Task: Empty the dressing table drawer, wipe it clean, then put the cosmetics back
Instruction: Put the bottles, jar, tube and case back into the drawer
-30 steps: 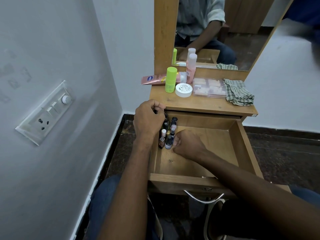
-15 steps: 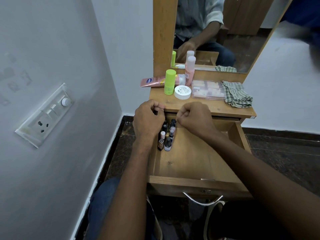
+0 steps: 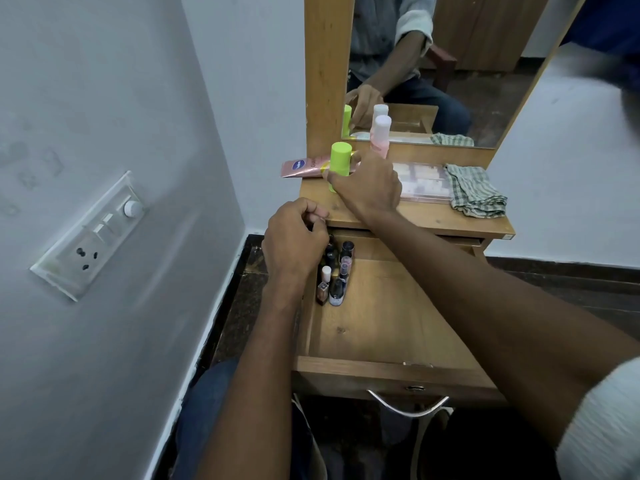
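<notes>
- Head view: drawer is pulled out, floor mostly bare; small nail-polish bottles stand clustered in its 10 o'clock corner against the left wall.
- Right hand is up on the tabletop, fingers curled around the lime-green bottle at its lower half. Grip looks closed on it.
- Left hand is a loose fist at the drawer's 10 o'clock edge, over the polish bottles; can't tell if it holds anything.
- Handling, judged: green bottle is rigid plastic, light, smooth and tall, so tips easily. Take it mid-body, not by the cap.
- Polish bottles are likely glass: small, breakable, packed touching. Pinch by the caps, one at a time.
- Around the green bottle: pink tube lies just behind it at 11 o'clock, pink bottle stands at 1 o'clock, clear palette case at 3 o'clock, checked cloth beyond that.
- Obstruction: pink bottle is near enough to knock on lift-out; the right forearm crosses over the drawer.
</notes>
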